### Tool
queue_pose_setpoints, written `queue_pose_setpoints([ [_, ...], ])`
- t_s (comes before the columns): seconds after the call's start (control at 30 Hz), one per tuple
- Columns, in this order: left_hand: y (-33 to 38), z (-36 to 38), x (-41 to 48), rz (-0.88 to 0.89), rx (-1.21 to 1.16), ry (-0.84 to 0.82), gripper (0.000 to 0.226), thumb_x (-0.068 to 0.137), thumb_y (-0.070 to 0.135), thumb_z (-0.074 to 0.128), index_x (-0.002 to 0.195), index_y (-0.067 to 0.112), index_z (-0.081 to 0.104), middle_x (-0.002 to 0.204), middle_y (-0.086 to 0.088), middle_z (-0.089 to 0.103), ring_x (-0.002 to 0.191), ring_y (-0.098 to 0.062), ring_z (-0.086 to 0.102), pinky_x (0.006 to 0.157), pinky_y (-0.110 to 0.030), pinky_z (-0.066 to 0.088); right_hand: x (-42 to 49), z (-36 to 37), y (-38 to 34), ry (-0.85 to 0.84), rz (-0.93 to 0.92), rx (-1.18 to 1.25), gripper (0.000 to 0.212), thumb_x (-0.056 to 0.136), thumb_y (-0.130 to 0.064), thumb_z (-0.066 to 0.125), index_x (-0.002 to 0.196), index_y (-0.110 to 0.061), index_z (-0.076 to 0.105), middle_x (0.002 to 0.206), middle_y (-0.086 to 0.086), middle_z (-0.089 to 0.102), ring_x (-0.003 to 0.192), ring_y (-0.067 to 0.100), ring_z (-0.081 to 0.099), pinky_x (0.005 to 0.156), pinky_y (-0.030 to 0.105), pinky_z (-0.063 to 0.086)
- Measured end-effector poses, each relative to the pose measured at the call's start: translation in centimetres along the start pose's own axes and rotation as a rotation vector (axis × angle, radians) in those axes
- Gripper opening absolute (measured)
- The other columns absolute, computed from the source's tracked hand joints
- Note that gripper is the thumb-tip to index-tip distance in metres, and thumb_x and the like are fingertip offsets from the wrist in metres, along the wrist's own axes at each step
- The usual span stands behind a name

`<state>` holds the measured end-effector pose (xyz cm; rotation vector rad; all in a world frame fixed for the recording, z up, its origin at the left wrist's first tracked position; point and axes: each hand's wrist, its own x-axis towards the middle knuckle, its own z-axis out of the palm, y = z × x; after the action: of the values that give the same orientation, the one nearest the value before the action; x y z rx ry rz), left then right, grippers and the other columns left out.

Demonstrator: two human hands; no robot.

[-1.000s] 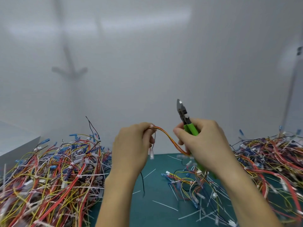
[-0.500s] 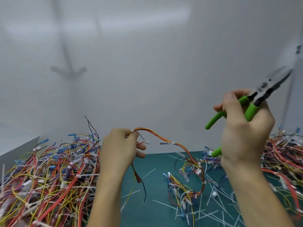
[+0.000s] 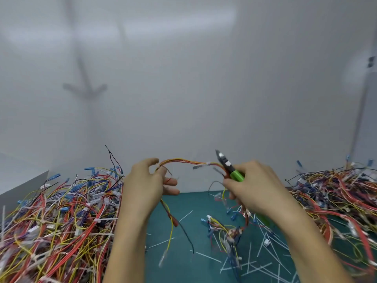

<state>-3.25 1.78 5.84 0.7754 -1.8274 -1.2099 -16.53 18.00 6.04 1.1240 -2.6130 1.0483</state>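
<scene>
The person is holding a wire harness (image 3: 183,161) up in the air above the green mat (image 3: 195,203), in front of the white wall (image 3: 204,88). The left hand (image 3: 145,184) is pinching one end of the harness between thumb and forefinger, while its other fingers are stretching out loosely to the right. From that pinch, red, yellow and black loose ends are hanging down towards the mat. The harness is arching to the right as a band of orange, yellow and red strands, and a white tie is sitting on it just beside the tip of the cutters (image 3: 229,167). The right hand (image 3: 253,188) is curling round the green handles of the cutters, with the dark blades pointing up and to the left, right at the harness; blur is hiding whether the blades are parted or closed. Below the right hand the strands are running down into a small tangle (image 3: 226,229) lying on the mat. Cut white ties (image 3: 265,248) are lying scattered around that tangle. A big heap of wires (image 3: 57,217) is sitting to the left of the mat, and a second heap (image 3: 336,193) is sitting to the right.
</scene>
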Motion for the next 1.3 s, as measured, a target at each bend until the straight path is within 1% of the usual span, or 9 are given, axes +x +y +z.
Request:
queue_pose_setpoints([
  [0.2,-0.3,0.2,0.0,0.055,0.367,-0.425,0.062,0.081,-0.017,0.037,0.121,0.023,0.062,0.106,-0.003,0.07,0.107,-0.019,0.065,0.096,-0.038,0.052,0.0,-0.4,-0.4,0.217,-0.085,0.551,0.01,0.09,-0.022,0.067,0.08,-0.024,0.07,0.068,-0.008,0.074,0.057,0.011,0.068,0.07,0.047,0.061],
  [0.4,0.3,0.9,-0.5,0.065,0.013,-0.651,0.071,0.079,-0.022,0.035,0.129,0.025,0.052,0.124,0.003,0.065,0.115,-0.007,0.062,0.076,-0.011,0.05,-0.3,-1.3,-0.5,0.255,-0.236,0.784,0.034,0.089,0.006,0.06,0.084,-0.024,0.075,0.07,-0.006,0.072,0.056,0.009,0.063,0.062,0.035,0.06],
  [0.5,0.5,0.4,-0.6,0.045,-0.233,-0.683,0.071,0.062,-0.003,0.043,0.128,0.021,0.057,0.126,0.002,0.068,0.117,-0.012,0.063,0.087,-0.022,0.048,-0.4,-1.9,-0.3,0.229,-0.276,0.844,0.036,0.087,0.013,0.058,0.093,-0.018,0.075,0.068,0.002,0.07,0.059,0.012,0.061,0.063,0.029,0.058],
  [0.67,0.3,0.6,0.2,-0.042,-0.378,-0.602,0.043,0.085,0.025,0.046,0.123,0.013,0.064,0.117,-0.002,0.072,0.112,-0.017,0.067,0.107,-0.045,0.041,-0.4,-1.7,-0.3,0.183,-0.34,0.837,0.031,0.089,0.008,0.065,0.097,-0.02,0.075,0.085,0.008,0.076,0.08,0.034,0.069,0.077,0.041,0.058],
  [0.83,0.2,3.2,-0.2,-0.339,-0.633,-0.603,0.062,0.1,0.052,0.034,0.105,0.001,0.069,0.109,-0.02,0.071,0.104,-0.036,0.069,0.087,-0.049,0.056,-0.5,-0.6,-0.7,-0.029,-0.419,0.66,0.037,0.088,0.012,0.061,0.097,-0.021,0.075,0.097,0.001,0.076,0.095,0.026,0.071,0.091,0.042,0.057],
  [0.93,0.5,4.0,-0.3,-0.481,-0.944,-0.644,0.058,0.096,0.043,0.047,0.079,-0.007,0.071,0.087,-0.024,0.069,0.082,-0.037,0.07,0.072,-0.048,0.06,-0.6,-0.1,-1.2,-0.225,-0.442,0.548,0.037,0.086,0.01,0.059,0.1,-0.021,0.075,0.098,-0.002,0.076,0.096,0.02,0.072,0.093,0.047,0.055],
  [1.1,0.3,4.2,0.1,-0.559,-1.157,-0.339,0.053,0.068,0.005,0.065,0.12,-0.003,0.061,0.109,-0.013,0.072,0.089,-0.023,0.071,0.084,-0.035,0.053,-0.8,-0.2,-0.8,-0.392,-0.408,0.476,0.021,0.091,-0.006,0.066,0.097,-0.023,0.077,0.082,0.003,0.072,0.074,0.012,0.065,0.074,0.022,0.052],
  [1.2,0.2,3.2,0.5,-0.525,-1.172,-0.272,0.031,0.072,-0.005,0.056,0.098,0.011,0.061,0.083,-0.003,0.069,0.065,-0.013,0.069,0.087,-0.029,0.049,-0.7,-0.3,-0.9,-0.327,-0.325,0.538,0.011,0.093,-0.019,0.066,0.096,-0.023,0.077,0.07,-0.01,0.068,0.069,0.008,0.068,0.07,0.018,0.053],
  [1.3,0.4,2.2,0.5,-0.465,-1.117,-0.295,0.025,0.072,-0.006,0.05,0.087,0.013,0.053,0.069,0.001,0.064,0.056,-0.011,0.065,0.064,-0.022,0.05,-0.3,-0.2,-0.9,-0.145,-0.157,0.575,0.025,0.093,-0.044,0.06,0.089,-0.024,0.075,0.065,-0.017,0.068,0.064,0.006,0.068,0.066,0.02,0.052],
])
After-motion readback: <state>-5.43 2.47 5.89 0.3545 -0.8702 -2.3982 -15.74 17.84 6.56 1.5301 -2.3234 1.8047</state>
